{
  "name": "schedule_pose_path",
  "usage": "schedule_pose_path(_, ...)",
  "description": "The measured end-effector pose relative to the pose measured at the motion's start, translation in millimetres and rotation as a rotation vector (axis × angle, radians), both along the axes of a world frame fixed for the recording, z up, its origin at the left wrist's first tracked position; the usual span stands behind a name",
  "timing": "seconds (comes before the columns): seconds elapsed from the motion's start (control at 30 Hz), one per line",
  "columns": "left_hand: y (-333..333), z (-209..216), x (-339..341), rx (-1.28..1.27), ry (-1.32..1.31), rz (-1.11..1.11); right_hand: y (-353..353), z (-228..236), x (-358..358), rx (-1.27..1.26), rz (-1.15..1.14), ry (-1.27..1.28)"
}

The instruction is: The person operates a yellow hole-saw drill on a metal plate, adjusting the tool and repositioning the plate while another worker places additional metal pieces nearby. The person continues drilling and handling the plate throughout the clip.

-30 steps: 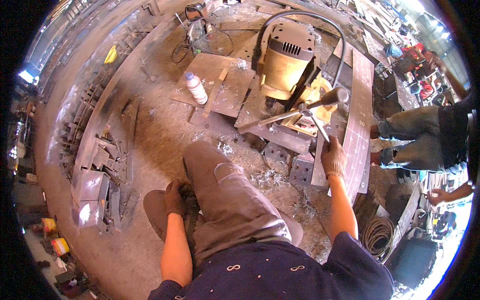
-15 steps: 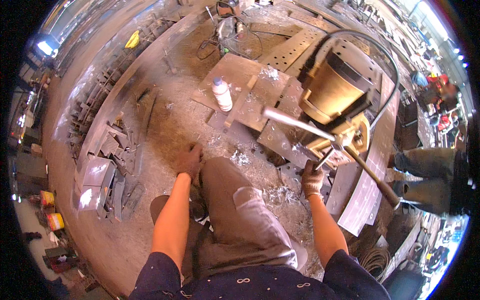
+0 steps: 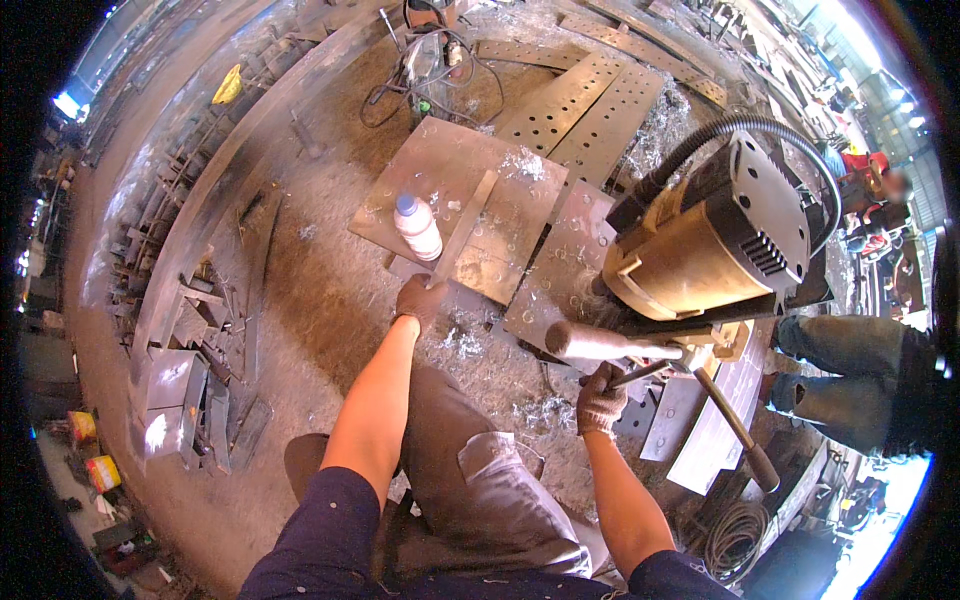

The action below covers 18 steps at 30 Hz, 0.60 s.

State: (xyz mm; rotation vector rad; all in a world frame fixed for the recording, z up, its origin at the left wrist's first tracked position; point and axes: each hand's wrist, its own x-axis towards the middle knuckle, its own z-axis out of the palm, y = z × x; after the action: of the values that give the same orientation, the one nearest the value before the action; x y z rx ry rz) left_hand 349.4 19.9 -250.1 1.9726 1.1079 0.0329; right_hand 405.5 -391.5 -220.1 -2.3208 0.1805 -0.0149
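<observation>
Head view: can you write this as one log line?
left hand: at near end of long flat brown bar | right hand: gripping thin dark metal lever | white blue-capped plastic bottle: standing

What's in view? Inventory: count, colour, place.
Drilling machine: 1, yellow and black, right of centre
Spoked handle: 1, mostly grey, machine's near side
Hose: 1, black, arching over machine
Flat plate: 1, brown, left of machine
Bottle: 1, white with blue cap, on flat plate
Strip: 1, brown, right of bottle
Perforated plates: several, brown, rear
Shavings: many, silver, scattered
Coil: 1, tan, lower right
Scrap pieces: many, grey, left floor
Containers: 2, yellow and red, lower left
Co-worker's legs: 2, blue, right
Rest: too small to tell
Trousers: 1 pair, brown, bottom
Left grip: 1, brown, at strip's near end
Right grip: 1, tan, closed on handle
</observation>
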Motion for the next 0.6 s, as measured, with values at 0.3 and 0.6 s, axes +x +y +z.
schedule_pose_path(0.3, -59, 82, 30, -0.5, 0.135, -0.135, -9, 1, -1, 0.026, 0.051, 0.082)
schedule_pose_path(0.6, -206, 134, -15, -0.623, -0.219, -0.071, -7, -3, 6, 0.09, 0.059, 0.013)
